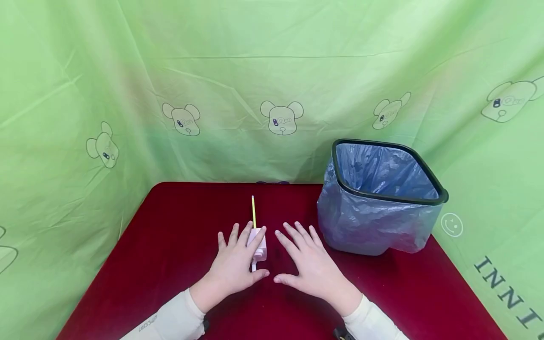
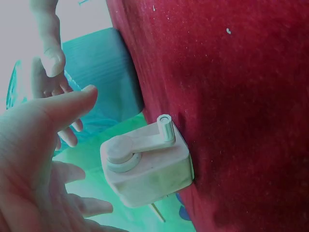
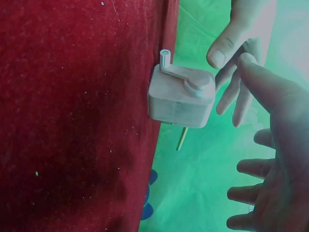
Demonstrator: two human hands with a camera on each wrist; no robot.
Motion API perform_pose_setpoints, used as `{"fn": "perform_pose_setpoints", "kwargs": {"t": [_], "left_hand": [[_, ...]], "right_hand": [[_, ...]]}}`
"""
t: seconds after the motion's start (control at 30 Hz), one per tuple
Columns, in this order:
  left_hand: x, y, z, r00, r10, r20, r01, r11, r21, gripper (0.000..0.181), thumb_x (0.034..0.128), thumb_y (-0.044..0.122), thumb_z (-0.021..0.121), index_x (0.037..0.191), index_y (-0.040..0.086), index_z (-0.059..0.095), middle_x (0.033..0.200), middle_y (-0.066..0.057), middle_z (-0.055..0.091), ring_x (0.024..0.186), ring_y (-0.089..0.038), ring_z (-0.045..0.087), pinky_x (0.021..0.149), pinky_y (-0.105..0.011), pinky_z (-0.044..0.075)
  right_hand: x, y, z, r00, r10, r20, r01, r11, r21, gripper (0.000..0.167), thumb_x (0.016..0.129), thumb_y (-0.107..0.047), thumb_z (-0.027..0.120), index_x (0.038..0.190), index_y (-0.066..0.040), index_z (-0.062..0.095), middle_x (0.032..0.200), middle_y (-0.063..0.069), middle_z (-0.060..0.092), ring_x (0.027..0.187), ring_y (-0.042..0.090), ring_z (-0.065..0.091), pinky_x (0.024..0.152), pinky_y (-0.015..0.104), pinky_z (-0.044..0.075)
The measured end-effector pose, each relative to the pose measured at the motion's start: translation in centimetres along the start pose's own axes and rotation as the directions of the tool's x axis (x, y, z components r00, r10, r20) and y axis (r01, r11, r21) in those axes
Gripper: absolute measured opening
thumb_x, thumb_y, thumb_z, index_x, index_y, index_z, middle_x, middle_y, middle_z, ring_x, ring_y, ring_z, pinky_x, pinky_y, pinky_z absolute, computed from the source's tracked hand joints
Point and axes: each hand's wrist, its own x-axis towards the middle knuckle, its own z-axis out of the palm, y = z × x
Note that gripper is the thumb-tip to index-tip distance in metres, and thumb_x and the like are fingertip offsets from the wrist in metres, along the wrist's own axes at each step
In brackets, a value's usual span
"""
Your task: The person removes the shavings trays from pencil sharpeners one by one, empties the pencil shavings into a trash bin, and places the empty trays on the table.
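A pale pink hand-crank pencil sharpener point(image 1: 261, 251) stands on the dark red table, its crank point(image 2: 165, 130) facing the person. Out of its far side sticks a yellow pencil point(image 1: 253, 212), with only a short piece visible in the wrist views. My left hand point(image 1: 233, 264), fingers spread, partly covers the sharpener in the head view; the wrist views show it apart from the sharpener. To the right, my right hand point(image 1: 312, 267) is also spread, palm down, and holds nothing. The two thumbs point toward each other with a small gap between them.
A bin point(image 1: 361, 238) lined with a bluish plastic bag, with a black rim, stands at the right rear of the red table point(image 1: 170, 226). Green cloth point(image 1: 229, 38) with printed bear heads hangs behind and on both sides.
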Motion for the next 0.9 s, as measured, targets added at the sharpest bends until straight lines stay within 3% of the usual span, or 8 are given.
{"fn": "perform_pose_setpoints", "kwargs": {"t": [0.5, 0.9], "left_hand": [[0.39, 0.53, 0.46, 0.997, -0.078, -0.027, 0.076, 0.996, -0.040, 0.100, 0.0801, 0.060, 0.078, 0.162, 0.024, 0.031, 0.161, -0.019, 0.036, 0.145, -0.048, 0.036, 0.106, -0.076, 0.031], [0.56, 0.82, 0.85, 0.984, -0.105, -0.145, 0.100, 0.994, -0.040, 0.093, 0.0797, 0.057, 0.079, 0.155, 0.015, 0.043, 0.141, -0.020, 0.052, 0.125, -0.040, 0.053, 0.094, -0.061, 0.050]], "right_hand": [[-0.12, 0.02, 0.21, 1.000, 0.017, -0.010, -0.017, 1.000, -0.025, 0.092, 0.084, -0.068, 0.069, 0.157, -0.019, 0.041, 0.159, 0.009, 0.042, 0.149, 0.036, 0.036, 0.120, 0.060, 0.025], [-0.30, -0.02, 0.55, 0.999, 0.019, -0.040, -0.019, 1.000, 0.010, 0.096, 0.079, -0.063, 0.078, 0.155, -0.017, 0.044, 0.157, 0.010, 0.045, 0.148, 0.036, 0.038, 0.119, 0.057, 0.029]]}}
